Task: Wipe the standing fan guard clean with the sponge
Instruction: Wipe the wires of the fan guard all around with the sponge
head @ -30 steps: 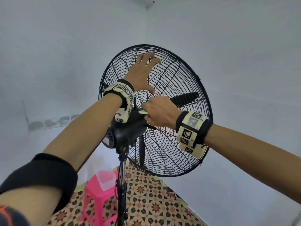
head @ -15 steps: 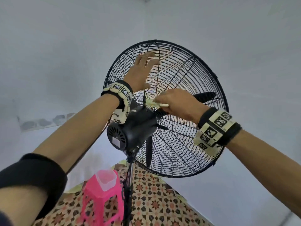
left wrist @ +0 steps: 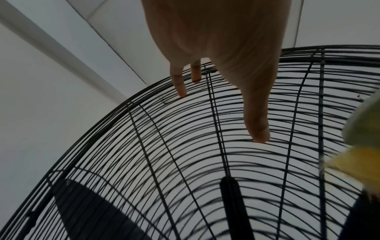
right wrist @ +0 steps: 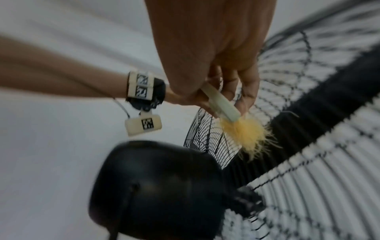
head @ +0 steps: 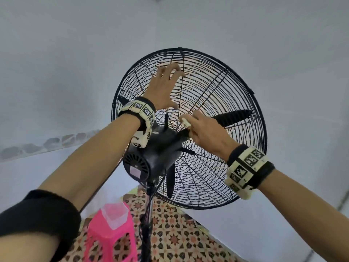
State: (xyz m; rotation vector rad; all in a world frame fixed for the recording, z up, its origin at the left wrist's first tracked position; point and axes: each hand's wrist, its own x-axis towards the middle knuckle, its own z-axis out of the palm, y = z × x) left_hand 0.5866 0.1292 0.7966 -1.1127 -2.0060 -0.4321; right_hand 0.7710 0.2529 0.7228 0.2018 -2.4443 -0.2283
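Pale walls are rising behind the fan, and a patterned tile floor (head: 175,241) is showing below with a pink stool (head: 111,241) standing near the stand. The guard (head: 236,87), a round black wire cage of thin concentric rings crossed by radial ribs, is sitting high and tilted back above the black motor housing (head: 154,157), with dark blades (head: 232,117) visible through it.

The left hand (head: 164,86) is spreading its fingers wide and straight, the tips resting on the upper wires, apparently bracing the cage. The right hand (head: 205,131) is curling round the sponge (right wrist: 222,104), a slim pale block with frayed yellow fluff at its end, and is holding it against the wires just above the hub.

The sponge is looking soft, light and easily squeezed, so a grip along its long sides, as now, is probably suiting it. The wires are looking thin and springy and would likely flex under hard pressure; the thick outer rim or the ribs are seeming the firmer places to steady the cage. The fluff could snag between rings.
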